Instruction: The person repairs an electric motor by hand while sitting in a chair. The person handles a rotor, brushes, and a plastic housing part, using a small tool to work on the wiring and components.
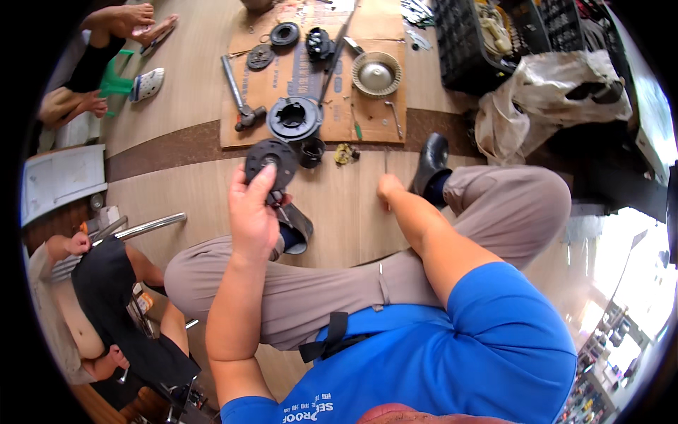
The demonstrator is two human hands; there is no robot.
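My left hand point(256, 215) grips a black round disc-shaped part point(281, 157), its thumb pressed on the middle. Low over the floor, my right hand point(388, 191) is closed on a thin rod-like tool point(386, 158) that points away from me; its handle is hidden in the fist. Just beyond the disc lies a dark grey round housing point(292, 119) with an open centre, on a cardboard sheet point(247, 139). Beside the housing stands a small black cup-like part point(311, 151). A yellowish crumpled-looking piece point(345, 153) lies between my two hands.
The cardboard also carries a hammer point(240, 95), a finned fan wheel point(376, 73), a green-handled screwdriver point(357, 127), a wrench point(394, 119) and black round parts point(284, 34). Black crates point(462, 67) stand far right, near a dirty white sack point(526, 92). Other people sit at left.
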